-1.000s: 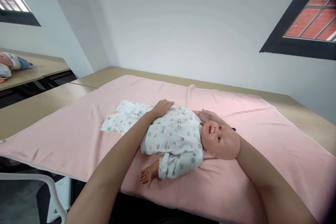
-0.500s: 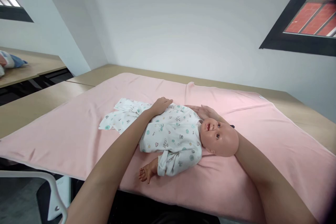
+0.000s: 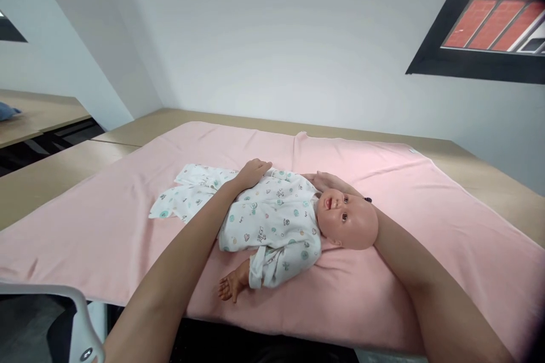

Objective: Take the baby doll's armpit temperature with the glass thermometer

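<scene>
A baby doll (image 3: pixel 349 220) lies on its back on a pink blanket (image 3: pixel 145 176), head to the right. It wears a white printed top (image 3: pixel 272 212) and matching trousers (image 3: pixel 191 178). My left hand (image 3: pixel 254 173) reaches across the doll's waist, its fingers curled over the far side; the fingertips are hidden. Behind the doll's far shoulder is my right hand (image 3: pixel 327 180), fingers stretched out toward the top and partly covered by it. My right forearm passes beside the doll's head. The doll's near hand (image 3: pixel 230 285) sticks out of a rolled sleeve.
Under the blanket is a wooden table (image 3: pixel 204 115) against a white wall (image 3: pixel 276 45). Another table (image 3: pixel 46 108) stands at the left with a blue item (image 3: pixel 7 111) on it. A white curved chair frame (image 3: pixel 63 290) is at the lower left, by the table's near edge.
The view has shifted slightly, so the scene sits a little further left. My right hand lies slightly more behind the doll's shoulder and head. My left hand stays at the doll's waist.
</scene>
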`<state>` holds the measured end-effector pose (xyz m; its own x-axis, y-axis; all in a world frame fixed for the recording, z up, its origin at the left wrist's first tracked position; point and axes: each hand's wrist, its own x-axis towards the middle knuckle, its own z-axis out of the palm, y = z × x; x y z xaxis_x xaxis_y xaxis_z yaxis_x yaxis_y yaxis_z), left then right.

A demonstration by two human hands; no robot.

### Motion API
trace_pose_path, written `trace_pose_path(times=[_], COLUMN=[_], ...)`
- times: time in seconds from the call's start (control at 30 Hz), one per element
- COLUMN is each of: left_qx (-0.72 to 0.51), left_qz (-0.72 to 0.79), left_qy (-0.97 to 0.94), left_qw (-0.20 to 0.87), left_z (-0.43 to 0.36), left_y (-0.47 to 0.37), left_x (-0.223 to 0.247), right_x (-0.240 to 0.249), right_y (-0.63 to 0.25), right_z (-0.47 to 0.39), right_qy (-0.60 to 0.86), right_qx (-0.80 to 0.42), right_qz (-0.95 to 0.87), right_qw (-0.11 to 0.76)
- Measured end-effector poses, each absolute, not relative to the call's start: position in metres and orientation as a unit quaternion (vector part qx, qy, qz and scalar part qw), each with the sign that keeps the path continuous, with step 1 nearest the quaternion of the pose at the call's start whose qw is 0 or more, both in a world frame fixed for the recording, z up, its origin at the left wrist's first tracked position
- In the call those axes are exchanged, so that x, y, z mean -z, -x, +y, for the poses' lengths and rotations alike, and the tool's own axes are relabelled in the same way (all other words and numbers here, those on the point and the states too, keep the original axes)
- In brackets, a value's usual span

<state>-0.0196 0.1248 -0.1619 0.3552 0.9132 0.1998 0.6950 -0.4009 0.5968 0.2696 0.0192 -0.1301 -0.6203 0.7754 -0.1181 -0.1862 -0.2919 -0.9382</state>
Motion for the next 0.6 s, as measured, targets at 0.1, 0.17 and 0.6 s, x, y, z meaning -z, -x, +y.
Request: trace_pose_path(times=[0.1,0.17,0.6], left_qx=[-0.261,-0.258,-0.255], left_qz=[0.510,0.520,0.522], left_qy=[-0.791,-0.784,-0.782], left_qw=[0.216,0.220,0.225], left_z=[0.125,0.125,0.123], left_y=[0.020,0.020,0.019], left_x=[0.163,0.163,0.160], right_x=[0.132,0.133,0.132], right_y=[-0.269,-0.269,-0.264], right_z=[0.021,0.022,0.033], right_qy=[0.300,0.301,0.284], right_qx=[-0.744,-0.742,-0.760], right_qz=[-0.507,-0.508,-0.474], right_qw=[0.315,0.319,0.342])
